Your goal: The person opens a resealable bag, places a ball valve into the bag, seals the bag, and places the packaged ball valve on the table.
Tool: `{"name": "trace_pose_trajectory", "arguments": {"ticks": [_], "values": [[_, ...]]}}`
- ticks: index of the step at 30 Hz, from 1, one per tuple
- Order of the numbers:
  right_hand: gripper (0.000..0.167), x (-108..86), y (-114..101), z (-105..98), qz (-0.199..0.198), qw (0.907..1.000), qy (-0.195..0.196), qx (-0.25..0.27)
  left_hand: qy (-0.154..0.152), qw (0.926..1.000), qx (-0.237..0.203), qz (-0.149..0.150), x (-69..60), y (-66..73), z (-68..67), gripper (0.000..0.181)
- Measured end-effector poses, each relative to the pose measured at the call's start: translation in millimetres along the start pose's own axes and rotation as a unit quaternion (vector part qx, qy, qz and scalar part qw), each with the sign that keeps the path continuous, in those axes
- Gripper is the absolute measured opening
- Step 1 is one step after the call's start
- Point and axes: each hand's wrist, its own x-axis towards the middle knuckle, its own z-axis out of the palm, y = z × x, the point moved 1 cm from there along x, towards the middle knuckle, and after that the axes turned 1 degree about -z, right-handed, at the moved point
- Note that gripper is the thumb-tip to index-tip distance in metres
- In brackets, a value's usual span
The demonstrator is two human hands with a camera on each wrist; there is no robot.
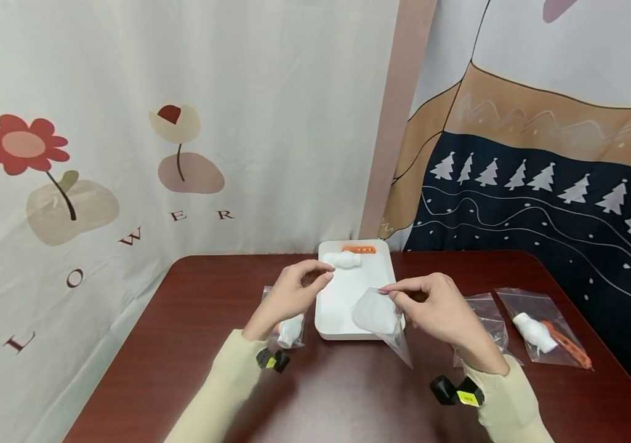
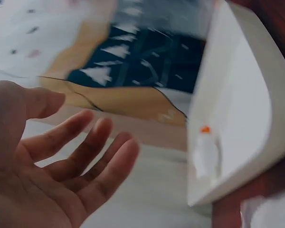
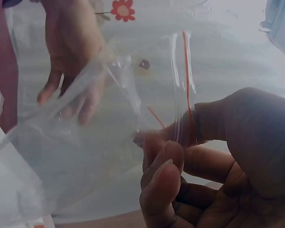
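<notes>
My right hand (image 1: 431,307) pinches the edge of a clear zip bag (image 1: 377,312) between thumb and fingers. The bag hangs over the right part of a white tray (image 1: 330,315), and a red seal line shows on it in the right wrist view. My left hand (image 1: 293,290) is held at the tray's left side, its fingers apart and loosely bent, with nothing in it. At the tray's far end lie a white rounded plastic piece (image 1: 346,259) and an orange strip with holes (image 1: 359,250).
Left of the tray, partly under my left hand, lies a bag with a white piece (image 1: 290,332). On the right are a clear bag (image 1: 492,320) and another bag holding a white piece (image 1: 535,332) and an orange strip (image 1: 567,346). Curtains stand behind the brown table (image 1: 348,394).
</notes>
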Motion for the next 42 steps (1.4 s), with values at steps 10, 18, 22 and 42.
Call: {"name": "trace_pose_trajectory", "arguments": {"ticks": [10, 18, 22, 42], "values": [[0.024, 0.8, 1.3, -4.9, -0.004, 0.9985, 0.029, -0.046, -0.021, 0.9927, 0.118, 0.014, 52.3, -25.6, 12.5, 0.041], [0.025, 0.6, 4.1, -6.9, -0.003, 0.9983, 0.035, -0.046, -0.078, 0.9789, 0.189, 0.002, 84.5, -38.4, 26.4, 0.061], [0.025, -0.1, 4.2, -7.8, -0.004, 0.9983, 0.033, -0.049, -0.11, 0.9679, 0.225, -0.025, 99.6, -43.4, 35.7, 0.066], [0.028, 0.7, 4.6, -9.0, -0.006, 0.9988, 0.03, -0.038, -0.163, 0.9094, 0.372, -0.088, 145.0, -50.9, 66.4, 0.063]]}}
